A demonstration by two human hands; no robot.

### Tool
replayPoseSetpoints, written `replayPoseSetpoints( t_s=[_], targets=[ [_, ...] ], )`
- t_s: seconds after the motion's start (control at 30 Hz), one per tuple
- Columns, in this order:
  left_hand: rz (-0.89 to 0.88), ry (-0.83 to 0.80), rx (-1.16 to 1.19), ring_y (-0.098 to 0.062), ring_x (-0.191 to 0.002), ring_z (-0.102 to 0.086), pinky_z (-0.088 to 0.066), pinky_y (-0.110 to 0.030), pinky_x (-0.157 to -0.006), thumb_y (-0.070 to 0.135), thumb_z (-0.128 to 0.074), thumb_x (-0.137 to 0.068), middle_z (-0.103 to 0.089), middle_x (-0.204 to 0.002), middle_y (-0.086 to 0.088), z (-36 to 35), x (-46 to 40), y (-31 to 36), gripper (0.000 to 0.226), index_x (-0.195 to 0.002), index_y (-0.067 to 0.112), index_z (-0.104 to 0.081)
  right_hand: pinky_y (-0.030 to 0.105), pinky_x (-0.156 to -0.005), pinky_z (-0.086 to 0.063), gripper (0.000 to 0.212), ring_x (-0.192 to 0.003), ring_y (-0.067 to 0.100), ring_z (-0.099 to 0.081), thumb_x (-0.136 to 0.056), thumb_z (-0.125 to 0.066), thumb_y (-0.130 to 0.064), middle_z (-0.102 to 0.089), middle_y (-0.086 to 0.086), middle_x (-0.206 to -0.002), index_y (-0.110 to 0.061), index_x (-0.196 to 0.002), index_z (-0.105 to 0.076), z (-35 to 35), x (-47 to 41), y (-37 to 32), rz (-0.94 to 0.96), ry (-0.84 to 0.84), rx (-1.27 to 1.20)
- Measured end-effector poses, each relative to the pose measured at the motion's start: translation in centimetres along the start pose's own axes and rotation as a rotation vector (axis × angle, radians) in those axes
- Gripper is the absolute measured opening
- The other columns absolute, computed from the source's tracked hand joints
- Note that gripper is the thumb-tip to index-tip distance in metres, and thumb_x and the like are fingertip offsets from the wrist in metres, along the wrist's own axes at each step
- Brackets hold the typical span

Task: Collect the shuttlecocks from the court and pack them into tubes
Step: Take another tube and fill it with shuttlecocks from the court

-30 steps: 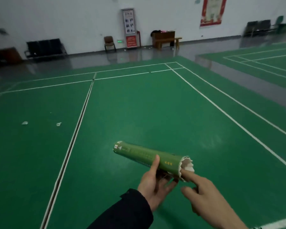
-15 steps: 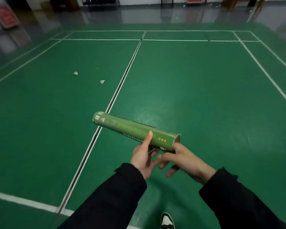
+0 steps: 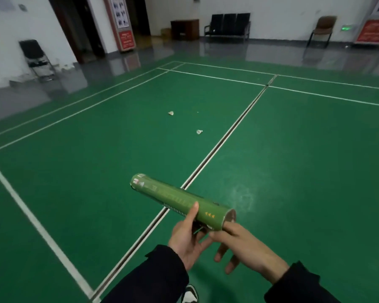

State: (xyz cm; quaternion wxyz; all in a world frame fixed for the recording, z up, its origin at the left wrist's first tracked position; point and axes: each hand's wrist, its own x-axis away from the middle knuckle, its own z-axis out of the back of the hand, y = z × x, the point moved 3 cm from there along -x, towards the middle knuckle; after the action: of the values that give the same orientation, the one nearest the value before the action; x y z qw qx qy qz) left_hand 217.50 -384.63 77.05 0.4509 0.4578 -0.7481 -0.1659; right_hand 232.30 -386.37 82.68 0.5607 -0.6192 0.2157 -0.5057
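My left hand [image 3: 185,237] grips a green shuttlecock tube [image 3: 175,196] from below, thumb laid on its top. The tube lies nearly level, its open end [image 3: 229,216] pointing right; I cannot see what is inside. My right hand [image 3: 245,248] sits just under that open end, index finger touching the lower rim, the other fingers loosely spread. Two white shuttlecocks lie on the green court ahead, left of the centre line: one nearer [image 3: 199,132], one farther [image 3: 170,113].
White court lines [image 3: 225,136] cross the green floor. Beyond the court a grey floor holds a black chair [image 3: 34,57] at left, a row of black seats [image 3: 228,25], a brown cabinet [image 3: 184,29], a chair [image 3: 321,29] and red sign stands. My shoe [image 3: 189,294] shows below.
The view has swung left and up, bringing the two shuttlecocks nearer the middle. The shuttlecock seen at the tube's mouth a second ago is now out of sight. Both hands stay at the tube.
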Motion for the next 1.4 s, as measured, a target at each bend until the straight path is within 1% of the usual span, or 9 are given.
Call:
replayPoseSetpoints(
  t_s=[0.2,0.33,0.47,0.73,0.87,1.0,1.13,1.27,1.4],
  targets=[
    [-0.012,0.029,-0.068,-0.033,-0.122,-0.066,-0.061,-0.040,-0.082,0.049,-0.067,-0.091,-0.073,-0.126,-0.017,3.5,-9.9,7.9,0.058,-0.130,0.006,-0.069,0.035,-0.060,-0.059,0.023,-0.087,0.019,-0.074,-0.097,-0.063,-0.023,-0.073,0.001,-0.111,-0.023,-0.120,-0.063,1.4,-13.3,-4.7,-0.067,-0.085,0.088],
    [-0.043,0.017,-0.050,-0.038,-0.125,-0.064,-0.051,-0.056,-0.107,0.052,-0.068,-0.091,-0.070,-0.129,-0.020,4.5,-14.5,14.0,0.064,-0.133,0.004,-0.066,0.031,-0.063,-0.059,0.021,-0.084,0.015,-0.072,-0.098,-0.064,-0.028,-0.072,0.004,-0.113,-0.021,-0.118,-0.062,1.2,-20.6,-8.5,-0.055,-0.085,0.141],
    [-0.074,0.020,-0.009,-0.029,-0.100,-0.072,-0.060,-0.044,-0.082,0.047,-0.063,-0.095,-0.074,-0.121,-0.019,5.8,-18.2,21.1,0.056,-0.128,0.002,-0.068,0.036,-0.063,-0.057,0.015,-0.076,0.018,-0.072,-0.100,-0.063,-0.022,-0.076,0.002,-0.099,-0.020,-0.114,-0.065,1.0,-27.5,-12.8,0.019,-0.018,0.070],
    [-0.103,0.101,0.057,-0.029,-0.117,-0.070,-0.059,-0.048,-0.095,0.044,-0.071,-0.093,-0.072,-0.124,-0.020,10.5,-25.8,30.8,0.064,-0.134,-0.004,-0.060,0.036,-0.077,-0.063,0.035,-0.089,0.022,-0.075,-0.092,-0.057,-0.046,-0.079,0.001,-0.091,-0.019,-0.108,-0.073,-0.3,-41.0,-15.5,0.159,0.174,-0.114],
    [-0.147,0.255,0.076,-0.032,-0.121,-0.065,-0.054,-0.053,-0.104,0.061,-0.073,-0.080,-0.066,-0.135,-0.016,15.7,-30.5,35.0,0.072,-0.135,0.016,-0.061,0.028,-0.083,-0.061,0.044,-0.095,0.026,-0.076,-0.088,-0.070,-0.053,-0.080,0.007,-0.102,-0.016,-0.112,-0.073,0.3,-47.4,-15.0,0.186,0.255,-0.312],
    [-0.218,0.425,0.143,-0.033,-0.126,-0.059,-0.055,-0.052,-0.101,0.074,-0.065,-0.079,-0.050,-0.150,-0.015,22.0,-34.6,39.7,0.090,-0.153,0.026,-0.044,0.031,-0.081,-0.062,0.042,-0.091,0.032,-0.075,-0.086,-0.061,-0.041,-0.078,0.015,-0.102,-0.010,-0.111,-0.072,1.6,-53.3,-14.4,0.140,0.297,-0.383],
    [-0.187,0.487,0.225,-0.031,-0.121,-0.061,-0.053,-0.050,-0.100,0.073,-0.044,-0.096,-0.053,-0.143,-0.017,25.6,-38.0,42.5,0.081,-0.155,0.017,-0.037,0.030,-0.080,-0.062,0.082,-0.091,0.031,-0.076,-0.060,-0.078,-0.076,-0.078,0.015,-0.101,-0.011,-0.109,-0.073,2.6,-57.7,-14.9,0.104,0.418,-0.447],
    [-0.091,0.530,0.179,-0.026,-0.114,-0.063,-0.051,-0.047,-0.097,0.060,-0.042,-0.104,-0.059,-0.133,-0.013,27.6,-41.8,43.8,0.067,-0.146,0.009,-0.046,0.026,-0.076,-0.063,0.052,-0.098,0.039,-0.073,-0.082,-0.064,-0.051,-0.077,0.015,-0.100,-0.005,-0.106,-0.071,3.6,-61.1,-15.2,0.071,0.537,-0.495],
    [-0.023,0.537,0.139,-0.025,-0.107,-0.064,-0.050,-0.045,-0.094,0.050,-0.045,-0.107,-0.062,-0.128,-0.013,29.3,-45.5,45.2,0.051,-0.132,0.007,-0.054,0.029,-0.076,-0.063,0.087,-0.092,0.033,-0.076,-0.059,-0.079,-0.075,-0.075,0.021,-0.106,-0.003,-0.107,-0.070,4.4,-62.8,-15.3,0.059,0.706,-0.545]
  ],
)
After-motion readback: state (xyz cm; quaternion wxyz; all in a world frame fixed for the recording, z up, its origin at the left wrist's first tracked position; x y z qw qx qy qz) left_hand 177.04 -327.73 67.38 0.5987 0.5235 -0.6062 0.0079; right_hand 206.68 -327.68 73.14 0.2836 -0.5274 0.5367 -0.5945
